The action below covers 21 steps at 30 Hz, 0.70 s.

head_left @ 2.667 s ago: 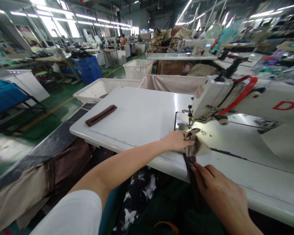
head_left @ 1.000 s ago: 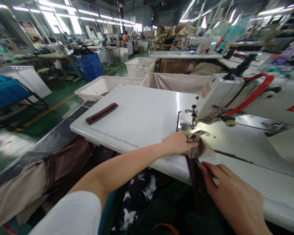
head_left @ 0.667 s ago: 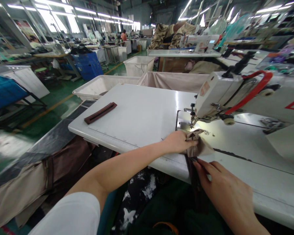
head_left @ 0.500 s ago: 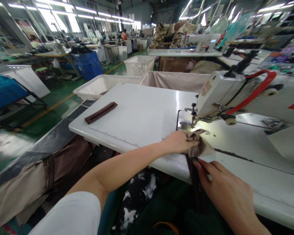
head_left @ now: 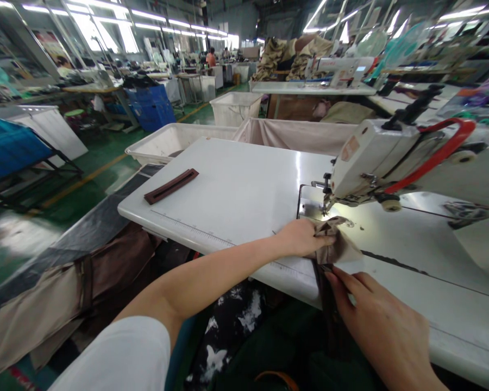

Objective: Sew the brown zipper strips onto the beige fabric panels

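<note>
A white table point(head_left: 228, 187) lies under the left hand point(head_left: 301, 238), a sewing machine point(head_left: 377, 160) ahead to its right. That hand grips beige fabric point(head_left: 337, 248); nearer the wearer, the right hand point(head_left: 385, 317) pinches a dark brown strip point(head_left: 328, 298) hanging over the edge.

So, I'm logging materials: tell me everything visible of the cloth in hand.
The cloth looks thin and soft: a beige part, creased and bunched on the table by the machine, and a dark brown strip hanging over the front edge. The left hand grips the beige part; the right hand pinches the strip. The lower end is hard to make out.
</note>
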Each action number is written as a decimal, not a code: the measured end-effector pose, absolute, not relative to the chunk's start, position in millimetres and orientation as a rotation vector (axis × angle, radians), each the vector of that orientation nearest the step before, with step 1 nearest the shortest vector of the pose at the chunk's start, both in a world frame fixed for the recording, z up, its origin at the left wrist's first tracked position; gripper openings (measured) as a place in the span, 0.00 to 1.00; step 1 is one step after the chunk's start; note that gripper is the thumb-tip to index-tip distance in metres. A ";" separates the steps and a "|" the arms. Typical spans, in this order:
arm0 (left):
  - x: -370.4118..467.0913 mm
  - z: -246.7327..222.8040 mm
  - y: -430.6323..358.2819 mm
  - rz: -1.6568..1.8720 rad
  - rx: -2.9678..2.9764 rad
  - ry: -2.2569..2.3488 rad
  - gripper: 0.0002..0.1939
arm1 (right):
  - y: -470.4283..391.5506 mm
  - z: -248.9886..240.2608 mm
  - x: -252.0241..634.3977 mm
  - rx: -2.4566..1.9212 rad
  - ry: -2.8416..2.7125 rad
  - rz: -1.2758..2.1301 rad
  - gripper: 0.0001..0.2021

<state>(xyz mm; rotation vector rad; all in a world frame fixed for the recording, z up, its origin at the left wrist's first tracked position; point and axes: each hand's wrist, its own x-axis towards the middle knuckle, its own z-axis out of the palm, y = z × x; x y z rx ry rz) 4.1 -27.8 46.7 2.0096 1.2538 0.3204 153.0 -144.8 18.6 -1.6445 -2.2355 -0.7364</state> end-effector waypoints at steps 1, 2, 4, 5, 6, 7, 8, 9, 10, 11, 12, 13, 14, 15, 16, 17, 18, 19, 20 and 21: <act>4.2 46.4 -27.7 0.320 2.010 1.254 0.18 | -145.0 18.6 152.9 -1.652 -2.245 -0.733 0.16; 4.2 46.1 -27.7 0.319 2.010 1.255 0.18 | -145.3 18.6 152.8 -1.661 -2.253 -0.728 0.16; 4.3 45.6 -27.7 0.318 2.009 1.257 0.18 | -145.8 18.3 152.8 -1.673 -2.258 -0.715 0.15; 4.3 45.4 -27.7 0.320 2.009 1.256 0.19 | -146.0 18.2 152.8 -1.672 -2.254 -0.711 0.16; 4.2 45.4 -27.8 0.321 2.009 1.255 0.18 | -146.1 18.0 152.8 -1.672 -2.250 -0.707 0.16; 4.1 45.4 -27.9 0.323 2.009 1.253 0.18 | -146.2 17.9 152.9 -1.673 -2.247 -0.703 0.16; 4.1 45.5 -28.0 0.326 2.008 1.253 0.18 | -146.2 17.9 153.0 -1.677 -2.245 -0.699 0.16; 4.1 45.6 -28.1 0.328 2.007 1.251 0.18 | -146.1 18.1 153.1 -1.682 -2.247 -0.693 0.16; 4.1 45.7 -28.2 0.330 2.005 1.250 0.17 | -145.9 18.3 153.3 -1.690 -2.253 -0.681 0.16; 4.1 45.9 -28.3 0.330 2.003 1.249 0.17 | -145.7 18.7 153.5 -1.699 -2.262 -0.663 0.16; 4.1 46.0 -28.3 0.330 2.001 1.248 0.17 | -145.4 19.0 153.9 -1.710 -2.273 -0.641 0.15; 4.2 46.1 -28.4 0.330 1.998 1.246 0.17 | -145.1 19.3 154.4 -1.725 -2.282 -0.622 0.14; 4.2 46.1 -28.4 0.328 1.995 1.245 0.17 | -144.6 19.5 154.9 -1.743 -2.287 -0.607 0.14; 4.2 46.2 -28.4 0.326 1.990 1.244 0.17 | -144.0 19.5 155.4 -1.759 -2.289 -0.601 0.14; 4.2 46.1 -28.4 0.324 1.985 1.244 0.18 | -143.3 19.3 155.8 -1.772 -2.289 -0.603 0.13; 4.2 46.0 -28.4 0.323 1.980 1.242 0.18 | -142.4 19.0 156.0 -1.779 -2.289 -0.614 0.13; 4.1 45.7 -28.4 0.324 1.974 1.241 0.18 | -141.5 18.6 155.9 -1.777 -2.292 -0.626 0.14; 4.0 45.4 -28.4 0.327 1.967 1.241 0.18 | -140.4 18.1 155.4 -1.768 -2.300 -0.636 0.14; 3.9 45.0 -28.3 0.333 1.961 1.240 0.17 | -139.5 17.8 154.6 -1.754 -2.308 -0.639 0.14; 3.8 44.4 -28.2 0.340 1.955 1.240 0.17 | -138.6 17.7 153.8 -1.747 -2.313 -0.635 0.15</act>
